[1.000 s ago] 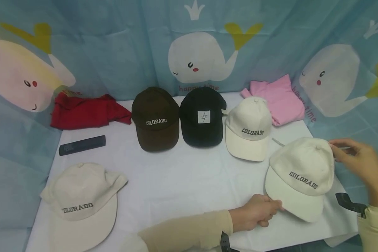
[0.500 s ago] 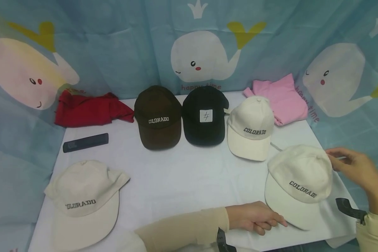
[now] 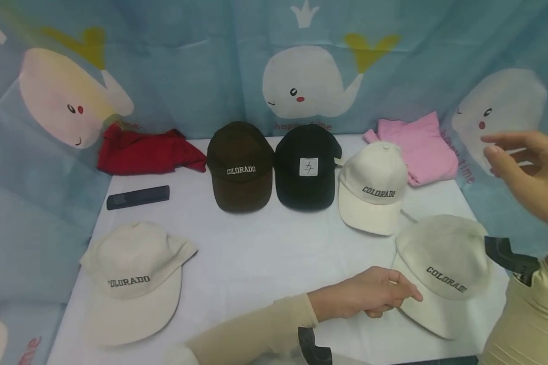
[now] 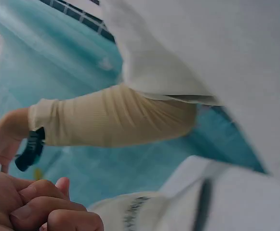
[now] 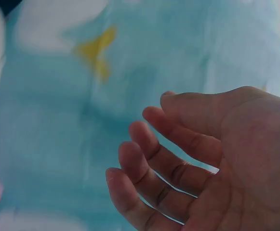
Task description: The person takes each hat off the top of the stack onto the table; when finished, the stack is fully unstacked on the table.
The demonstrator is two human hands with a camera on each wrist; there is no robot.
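Observation:
A cream cap [image 3: 447, 253] lettered COLORADO lies at the right of the table, its brim turned to the front. My left hand [image 3: 370, 294] hovers at the left side of that brim, its fingers loosely curled; the left wrist view shows the cap [image 4: 140, 211] beyond the fingers. Whether a fingertip touches the brim I cannot tell. Raised above the table's right edge, my right hand [image 3: 534, 167] holds nothing, and its relaxed fingers [image 5: 166, 173] show apart in the right wrist view.
Along the back sit a brown cap [image 3: 242, 187], a black cap [image 3: 305, 187] and another cream cap [image 3: 370, 172]. Folded red cloth [image 3: 146, 152] and pink cloth [image 3: 424, 147] lie behind. A dark flat bar [image 3: 138, 197] and a beige cap [image 3: 132, 284] are at left.
My right hand has let go of the right-hand cap's back and lifted upward. My left hand has come off the brim's edge. The cap has settled slightly lower, and the view has shifted.

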